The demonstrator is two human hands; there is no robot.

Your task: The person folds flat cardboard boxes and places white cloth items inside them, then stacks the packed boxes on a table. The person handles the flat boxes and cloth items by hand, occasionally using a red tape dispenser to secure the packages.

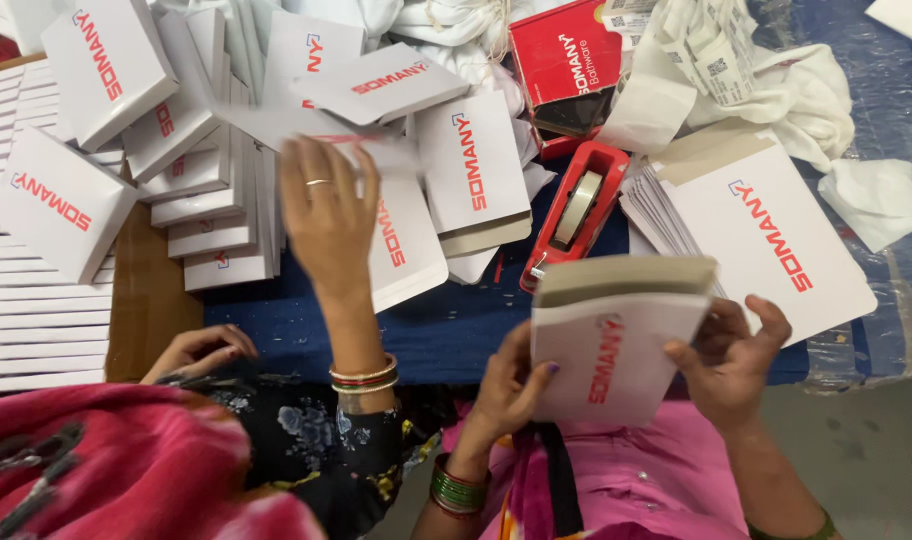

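Head view: both hands grip one small white cardboard box with red lettering (608, 350), held low over the lap.

Left hand (511, 385) is clamped on the box's left edge, fingers curled behind it and thumb on the printed face; right hand (728, 360) pinches the right edge, fingers bent round the side. The box's grey-brown open top faces away from the fingertips. Just beyond the fingers lies a red tape dispenser (576, 215) on the blue cloth-covered table (456, 330). Past the right fingers sits a fanned stack of flat white box blanks (766, 235). Well left of the left fingers, a co-worker's raised hand (328, 215), ring on one finger, holds a blurred white card above the heap of folded white boxes (191, 190).
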